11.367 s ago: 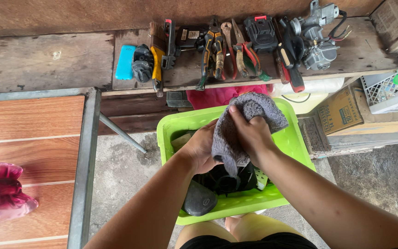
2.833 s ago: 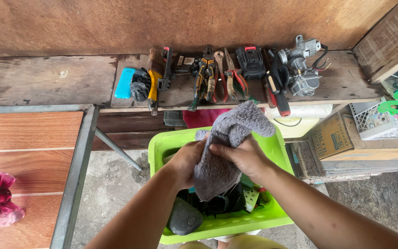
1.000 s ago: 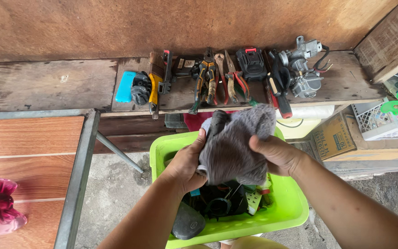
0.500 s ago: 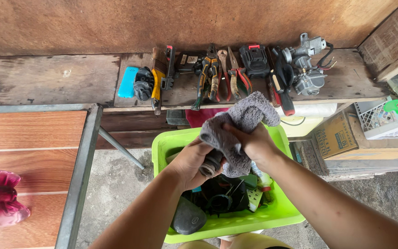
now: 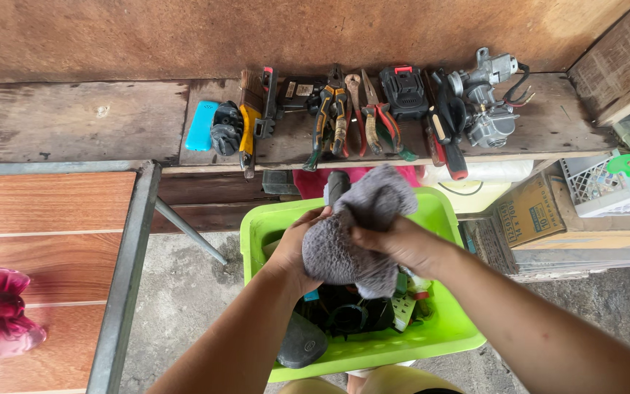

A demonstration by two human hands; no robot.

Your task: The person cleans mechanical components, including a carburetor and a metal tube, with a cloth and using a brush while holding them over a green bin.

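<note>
Grey cloth (image 5: 351, 237) now bunches lower over the dark tool (image 5: 337, 184); fingers of both hands stay clenched on it.

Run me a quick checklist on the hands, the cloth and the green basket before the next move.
1. Left hand grips the dark tool under the cloth: ok, though most of the tool is hidden.
2. Right hand presses the grey cloth onto the tool: ok.
3. Cloth covers the tool's middle: ok; only its dark top end pokes out.
4. Hands are above the green basket, so a drop would likely land inside: ok.
5. Room in the basket to set the tool back: cannot tell; black parts crowd its middle.
6. Wooden shelf has bare space right of the tool row: ok.
</note>
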